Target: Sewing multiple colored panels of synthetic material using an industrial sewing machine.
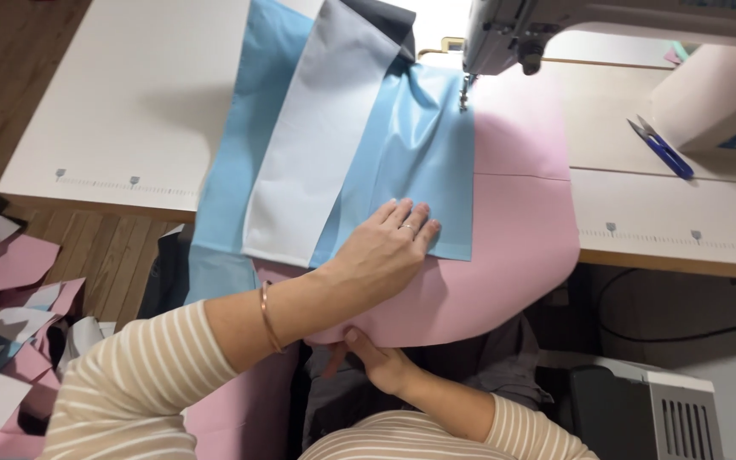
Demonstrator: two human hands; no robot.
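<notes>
Near the counter's front edge, the left hand lies flat with fingers together and extended, pressing the light blue fabric panel onto the pink fabric. Below the edge, the right hand pinches the pink fabric's hanging hem, thumb on top. Both layers run far toward the sewing machine's needle. A white strip lies left of the blue panel. Bare counter spreads left; blue snips lie far right. Fabric scraps cover the floor at left.
</notes>
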